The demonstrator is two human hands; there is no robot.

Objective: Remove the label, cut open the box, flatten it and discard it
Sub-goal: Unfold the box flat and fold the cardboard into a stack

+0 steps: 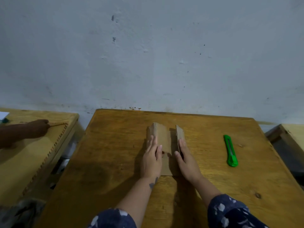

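Observation:
A small brown cardboard box (164,137), cut open, lies on the wooden table (115,153) near its middle. Two side panels still stand up at the left and right. My left hand (152,159) presses flat on the left panel with straight fingers. My right hand (185,159) lies flat against the right panel, fingers straight. A green utility knife (230,150) rests on the table to the right of the box, apart from both hands. No label can be made out.
Another person's hand (35,129) holds a thin stick over a second wooden table (24,162) at the left. A third table edge (289,134) shows at the far right. A grey wall stands right behind the tables.

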